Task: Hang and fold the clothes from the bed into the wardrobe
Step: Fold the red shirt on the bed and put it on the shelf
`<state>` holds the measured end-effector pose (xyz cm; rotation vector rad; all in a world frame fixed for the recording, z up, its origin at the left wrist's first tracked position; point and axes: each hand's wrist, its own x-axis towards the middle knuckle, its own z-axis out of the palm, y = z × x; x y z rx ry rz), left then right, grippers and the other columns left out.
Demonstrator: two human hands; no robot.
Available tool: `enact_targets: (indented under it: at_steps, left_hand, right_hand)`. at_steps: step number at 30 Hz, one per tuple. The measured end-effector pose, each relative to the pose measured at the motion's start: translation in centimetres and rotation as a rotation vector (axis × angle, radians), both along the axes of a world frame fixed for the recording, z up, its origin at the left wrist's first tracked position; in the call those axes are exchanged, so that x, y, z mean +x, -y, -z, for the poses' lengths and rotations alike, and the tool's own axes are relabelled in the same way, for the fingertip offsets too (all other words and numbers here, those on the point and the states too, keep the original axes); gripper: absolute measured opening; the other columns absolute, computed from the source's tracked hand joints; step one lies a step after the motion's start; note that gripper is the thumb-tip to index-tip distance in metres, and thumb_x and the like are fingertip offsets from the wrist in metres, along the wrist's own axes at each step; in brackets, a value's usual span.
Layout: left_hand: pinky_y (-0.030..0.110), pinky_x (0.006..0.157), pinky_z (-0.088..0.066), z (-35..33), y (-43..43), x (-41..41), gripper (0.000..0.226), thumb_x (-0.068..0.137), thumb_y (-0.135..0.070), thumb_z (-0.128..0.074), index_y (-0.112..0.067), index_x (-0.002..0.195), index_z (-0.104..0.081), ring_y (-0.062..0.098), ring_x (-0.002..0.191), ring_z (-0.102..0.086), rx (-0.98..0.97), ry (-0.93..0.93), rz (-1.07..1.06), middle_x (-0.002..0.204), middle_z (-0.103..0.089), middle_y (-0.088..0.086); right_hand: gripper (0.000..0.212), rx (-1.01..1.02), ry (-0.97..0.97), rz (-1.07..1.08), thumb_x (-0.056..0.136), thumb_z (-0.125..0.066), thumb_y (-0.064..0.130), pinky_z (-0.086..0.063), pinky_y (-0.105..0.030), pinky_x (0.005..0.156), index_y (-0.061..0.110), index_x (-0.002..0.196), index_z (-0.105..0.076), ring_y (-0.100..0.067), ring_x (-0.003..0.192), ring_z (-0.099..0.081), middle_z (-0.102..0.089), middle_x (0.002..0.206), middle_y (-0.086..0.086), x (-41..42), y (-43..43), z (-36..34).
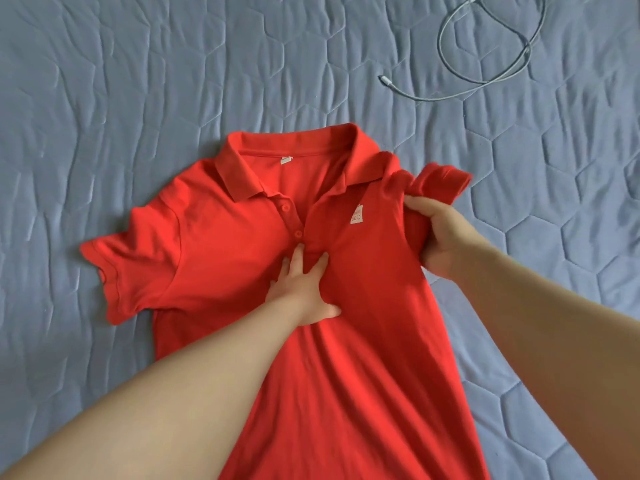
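Observation:
A red polo shirt [225, 244] lies front up on the bed, collar away from me, with a small white logo on its chest. My left hand [301, 289] presses flat on the chest just below the button placket, fingers straight. My right hand [436, 233] grips the shirt's right shoulder and sleeve, which is lifted and bunched above the hand. The left sleeve lies spread flat on the cover. The shirt's hem runs out of view at the bottom.
The bed is covered by a blue-grey quilted bedspread [138, 81] with a hexagon pattern. A white charging cable [485, 46] lies looped at the far right, beyond the shirt. The wardrobe is not in view.

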<state>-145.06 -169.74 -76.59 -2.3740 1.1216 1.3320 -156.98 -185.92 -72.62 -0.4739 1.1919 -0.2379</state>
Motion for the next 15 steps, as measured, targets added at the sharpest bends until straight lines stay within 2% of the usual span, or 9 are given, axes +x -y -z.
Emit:
enact_targets:
  at_steps: [2,4,6,7,8,9,11,12,15]
  left_hand:
    - [0.048,0.116,-0.014,-0.1,0.0,0.1,0.101,0.074,-0.053,-0.067,-0.041,0.146,0.003,0.026,0.144,0.011,0.011,-0.004,0.011,0.153,0.027,-0.001]
    - [0.048,0.116,-0.014,-0.1,-0.2,0.1,0.1,0.076,-0.053,-0.066,-0.04,0.146,0.003,0.027,0.144,0.011,0.016,-0.003,0.019,0.152,0.028,0.0]
    - [0.048,0.116,-0.015,-0.2,-0.2,0.1,0.099,0.076,-0.053,-0.065,-0.04,0.146,0.003,0.027,0.144,0.011,0.018,-0.004,0.022,0.152,0.029,0.0]
    - [0.048,0.116,-0.015,-0.2,-0.1,0.0,0.099,0.077,-0.053,-0.065,-0.04,0.146,0.003,0.027,0.144,0.011,0.019,-0.004,0.023,0.152,0.029,0.0]
    - [0.047,0.116,-0.015,-0.2,0.0,-0.1,0.099,0.076,-0.053,-0.065,-0.041,0.146,0.004,0.026,0.144,0.011,0.02,-0.002,0.023,0.152,0.029,0.0]
    - [0.047,0.116,-0.015,-0.2,0.0,-0.2,0.099,0.076,-0.052,-0.066,-0.041,0.146,0.004,0.026,0.144,0.011,0.02,0.001,0.021,0.151,0.03,-0.001]
    - [0.046,0.116,-0.015,-0.2,0.1,-0.4,0.099,0.076,-0.053,-0.066,-0.042,0.146,0.004,0.024,0.144,0.011,0.019,0.01,0.014,0.151,0.03,-0.002]
    - [0.046,0.116,-0.015,-0.1,0.1,-0.4,0.1,0.076,-0.053,-0.066,-0.042,0.146,0.004,0.024,0.144,0.011,0.017,0.014,0.014,0.151,0.029,-0.002]
    - [0.046,0.116,-0.014,0.1,0.0,-0.2,0.1,0.076,-0.053,-0.066,-0.042,0.146,0.004,0.025,0.144,0.012,0.006,0.01,0.012,0.152,0.029,-0.001]
  right_hand:
    - [0.006,-0.068,-0.057,0.024,0.086,-0.059,0.015,-0.054,-0.022,0.052,0.016,0.087,-0.064,-0.011,0.054,-0.067,-0.071,0.069,-0.001,-1.4,1.1,-0.2]
    - [0.011,-0.339,-0.353,-0.061,0.083,-0.065,0.019,-0.049,-0.022,0.053,0.016,0.092,-0.059,-0.012,0.055,-0.063,-0.063,0.073,0.001,-2.9,2.2,0.0]
    - [0.024,-0.647,-0.69,-0.118,0.08,-0.067,0.025,-0.044,-0.028,0.062,0.016,0.096,-0.052,-0.018,0.071,-0.058,-0.053,0.075,0.002,-4.6,3.2,0.7]
    - [0.028,-0.674,-0.744,-0.073,0.079,-0.066,0.026,-0.044,-0.03,0.067,0.014,0.098,-0.049,-0.021,0.078,-0.057,-0.052,0.077,0.002,-5.4,3.4,0.8]
    - [0.031,-0.645,-0.741,-0.013,0.079,-0.066,0.027,-0.046,-0.03,0.068,0.011,0.101,-0.051,-0.021,0.078,-0.059,-0.054,0.079,0.0,-6.1,3.5,1.0]
    - [0.034,-0.592,-0.709,0.018,0.079,-0.067,0.027,-0.048,-0.027,0.062,0.007,0.104,-0.054,-0.018,0.071,-0.061,-0.056,0.08,-0.003,-6.6,3.3,1.3]
    - [0.031,-0.443,-0.61,-0.006,0.08,-0.069,0.024,-0.042,-0.015,0.039,0.004,0.101,-0.058,-0.006,0.042,-0.058,-0.057,0.074,-0.008,-7.1,2.2,2.0]
    - [0.025,-0.376,-0.554,-0.007,0.081,-0.068,0.022,-0.038,-0.012,0.033,0.005,0.097,-0.058,-0.003,0.034,-0.053,-0.057,0.07,-0.008,-7.2,1.5,2.2]
    - [0.009,-0.253,-0.48,-0.016,0.081,-0.068,0.015,-0.045,-0.014,0.038,0.012,0.079,-0.059,-0.003,0.032,-0.053,-0.062,0.053,0.0,-7.2,0.0,2.4]
